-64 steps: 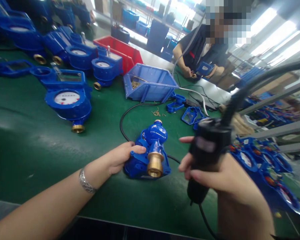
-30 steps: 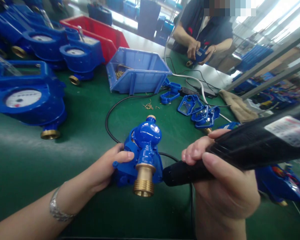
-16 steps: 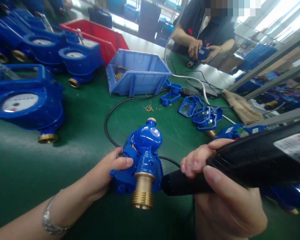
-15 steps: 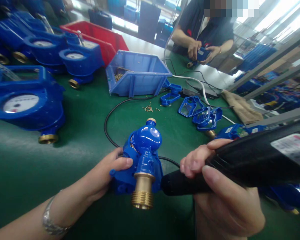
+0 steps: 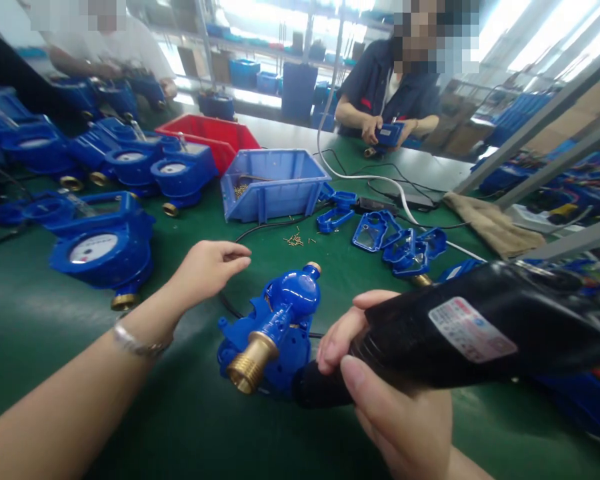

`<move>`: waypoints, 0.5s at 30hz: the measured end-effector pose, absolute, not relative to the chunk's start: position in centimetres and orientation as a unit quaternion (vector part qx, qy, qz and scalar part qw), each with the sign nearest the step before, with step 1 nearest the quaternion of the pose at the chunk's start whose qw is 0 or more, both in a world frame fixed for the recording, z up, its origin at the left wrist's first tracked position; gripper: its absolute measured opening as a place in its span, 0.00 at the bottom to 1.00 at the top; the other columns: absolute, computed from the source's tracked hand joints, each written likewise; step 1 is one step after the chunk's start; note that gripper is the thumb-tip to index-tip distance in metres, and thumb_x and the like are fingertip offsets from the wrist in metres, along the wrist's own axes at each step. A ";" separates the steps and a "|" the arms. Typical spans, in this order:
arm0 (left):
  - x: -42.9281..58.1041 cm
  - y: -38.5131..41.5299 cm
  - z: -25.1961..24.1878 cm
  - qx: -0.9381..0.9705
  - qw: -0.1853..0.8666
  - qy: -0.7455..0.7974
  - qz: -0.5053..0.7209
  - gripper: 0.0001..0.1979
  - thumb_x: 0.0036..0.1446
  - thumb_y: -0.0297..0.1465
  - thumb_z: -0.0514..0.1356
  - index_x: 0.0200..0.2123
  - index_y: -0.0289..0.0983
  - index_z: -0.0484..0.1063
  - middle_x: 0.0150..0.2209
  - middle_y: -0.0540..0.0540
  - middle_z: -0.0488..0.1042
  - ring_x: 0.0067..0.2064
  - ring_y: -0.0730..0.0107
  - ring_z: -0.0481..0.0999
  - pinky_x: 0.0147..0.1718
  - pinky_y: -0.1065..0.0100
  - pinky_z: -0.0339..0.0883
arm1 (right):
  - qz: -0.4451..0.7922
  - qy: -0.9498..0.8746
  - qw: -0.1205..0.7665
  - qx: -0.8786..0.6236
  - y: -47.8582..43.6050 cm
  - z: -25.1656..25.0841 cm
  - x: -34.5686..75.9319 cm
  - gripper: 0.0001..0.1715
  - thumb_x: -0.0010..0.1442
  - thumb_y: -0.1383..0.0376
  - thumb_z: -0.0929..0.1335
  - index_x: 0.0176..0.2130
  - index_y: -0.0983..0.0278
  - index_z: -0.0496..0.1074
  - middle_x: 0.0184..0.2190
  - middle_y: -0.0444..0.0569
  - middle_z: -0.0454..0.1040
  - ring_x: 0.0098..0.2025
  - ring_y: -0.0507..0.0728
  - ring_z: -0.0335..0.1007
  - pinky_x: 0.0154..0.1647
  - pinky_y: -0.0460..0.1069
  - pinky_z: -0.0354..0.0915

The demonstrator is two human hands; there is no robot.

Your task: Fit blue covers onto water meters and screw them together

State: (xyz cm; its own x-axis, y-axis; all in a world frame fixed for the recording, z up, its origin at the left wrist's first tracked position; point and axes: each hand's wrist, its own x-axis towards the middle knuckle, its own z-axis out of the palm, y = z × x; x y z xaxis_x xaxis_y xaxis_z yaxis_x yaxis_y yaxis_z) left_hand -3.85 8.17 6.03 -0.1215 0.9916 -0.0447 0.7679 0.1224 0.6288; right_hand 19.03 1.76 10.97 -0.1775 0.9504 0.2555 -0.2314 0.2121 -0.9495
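Note:
A blue water meter [image 5: 296, 292] with a threaded brass pipe end [image 5: 247, 370] lies face down in front of me on the green table. My left hand [image 5: 205, 270] is off it, just to its upper left, with fingers stretched forward and a small gap to the thumb; I see nothing in them. My right hand [image 5: 380, 393] is wrapped round a black power screwdriver [image 5: 400, 333] with a white label. Its dark front end reaches the meter's lower right side; the bit is hidden. Small brass screws [image 5: 295, 239] lie loose beyond the meter.
A blue bin [image 5: 285, 193] with screws and a red bin [image 5: 220, 137] stand behind. Several blue meters [image 5: 110, 243] fill the left. Open blue covers [image 5: 373, 230], cables and a tan cloth [image 5: 495, 220] lie to the right. A co-worker [image 5: 387, 93] holds a meter across the table.
My left hand has let go of the meter and moved up toward the loose screws. The meter now sits turned, its brass end further left. The screwdriver remains in my right hand.

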 end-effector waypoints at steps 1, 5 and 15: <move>-3.6 9.9 6.0 0.635 0.219 0.704 0.232 0.15 0.53 0.36 0.57 0.40 0.36 0.77 0.40 0.43 0.80 0.42 0.56 0.77 0.45 0.61 0.67 | 0.531 -0.550 0.554 -0.327 1.9 11.0 19.1 0.19 0.49 0.72 0.66 0.42 0.59 0.61 0.21 0.39 0.70 0.22 0.53 0.68 0.26 0.52 0.68; -1.4 16.6 4.1 0.685 0.203 0.676 0.183 0.09 0.56 0.32 0.58 0.37 0.35 0.76 0.43 0.40 0.77 0.47 0.59 0.74 0.51 0.58 0.63 | 0.523 -0.558 0.548 -0.339 2.0 11.2 19.7 0.18 0.47 0.72 0.68 0.39 0.59 0.64 0.21 0.41 0.71 0.22 0.54 0.69 0.25 0.52 0.68; 0.3 20.7 0.5 0.697 0.212 0.675 0.117 0.14 0.59 0.36 0.57 0.47 0.36 0.69 0.48 0.43 0.71 0.47 0.61 0.73 0.44 0.56 0.69 | 0.519 -0.577 0.527 -0.346 2.0 11.3 20.0 0.14 0.45 0.73 0.67 0.34 0.59 0.69 0.22 0.44 0.72 0.22 0.56 0.68 0.23 0.53 0.68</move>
State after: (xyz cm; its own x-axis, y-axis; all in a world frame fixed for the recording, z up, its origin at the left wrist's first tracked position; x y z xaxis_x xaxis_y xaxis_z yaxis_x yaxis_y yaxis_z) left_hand 0.27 20.67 0.52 0.0606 0.9905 -0.1233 0.8910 0.0020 0.4540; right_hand 19.97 2.01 11.27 -0.2052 0.9465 0.2490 -0.1466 0.2218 -0.9640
